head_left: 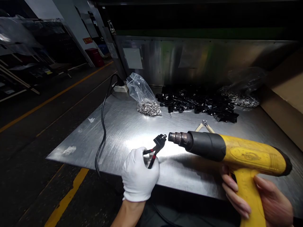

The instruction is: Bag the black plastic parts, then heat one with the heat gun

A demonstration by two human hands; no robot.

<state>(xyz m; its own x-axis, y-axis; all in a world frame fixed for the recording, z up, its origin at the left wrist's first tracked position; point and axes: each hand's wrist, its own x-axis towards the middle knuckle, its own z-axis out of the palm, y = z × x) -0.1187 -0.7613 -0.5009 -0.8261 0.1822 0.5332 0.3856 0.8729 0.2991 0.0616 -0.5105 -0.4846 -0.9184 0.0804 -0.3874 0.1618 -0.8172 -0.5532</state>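
My left hand (140,175), in a white glove, is closed around the handles of black pliers (160,144) with red marks. The pliers' jaws hold a small black part (159,139) with a metal pin over the metal table. My right hand (258,192), without a glove, grips the handle of a yellow heat gun (253,156) from the right. The gun's metal nozzle (178,138) points left, a short gap away from the small part's pin.
Behind lie a clear bag of metal fittings (149,107), a pile of black parts (196,102) and another bag of fittings (243,97). Cream-handled pliers (204,125) rest behind the gun. A black cable (103,126) crosses the table's left side. A cardboard box (281,104) stands right.
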